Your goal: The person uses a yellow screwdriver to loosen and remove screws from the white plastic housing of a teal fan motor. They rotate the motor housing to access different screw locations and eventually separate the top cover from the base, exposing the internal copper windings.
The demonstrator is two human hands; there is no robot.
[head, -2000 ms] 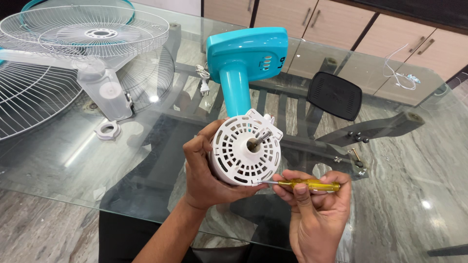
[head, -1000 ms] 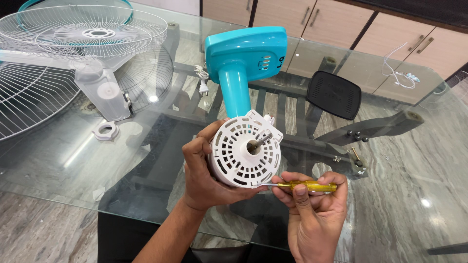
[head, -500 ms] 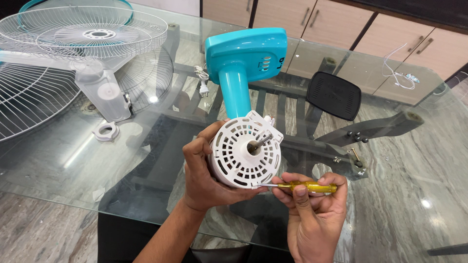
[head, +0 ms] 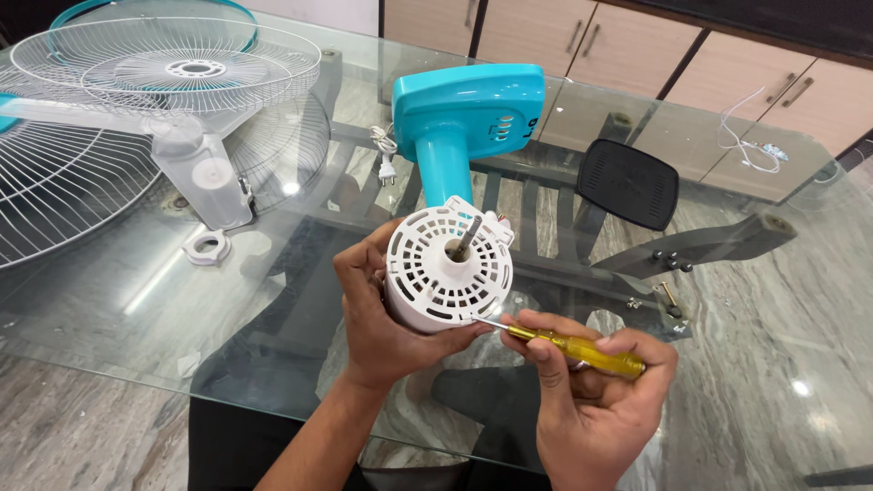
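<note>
My left hand (head: 382, 314) grips the white round motor housing (head: 447, 265) of a fan, its slotted face and metal shaft (head: 465, 238) turned toward me. The housing sits on a teal stand and base (head: 464, 118) lying over the glass table. My right hand (head: 591, 400) holds a yellow-handled screwdriver (head: 575, 347), its thin tip touching the lower right rim of the housing.
White wire fan grilles (head: 136, 100) and a white plastic blade hub (head: 205, 186) lie at the left of the glass table (head: 782, 364). A white ring nut (head: 206, 245), a power plug (head: 386, 168), loose screws (head: 668, 264) and a black chair seat below the glass (head: 627, 182) are nearby.
Nothing has clearly moved; both hands hold the housing and the screwdriver in nearly the same place, with only slight shifts of the right hand.
</note>
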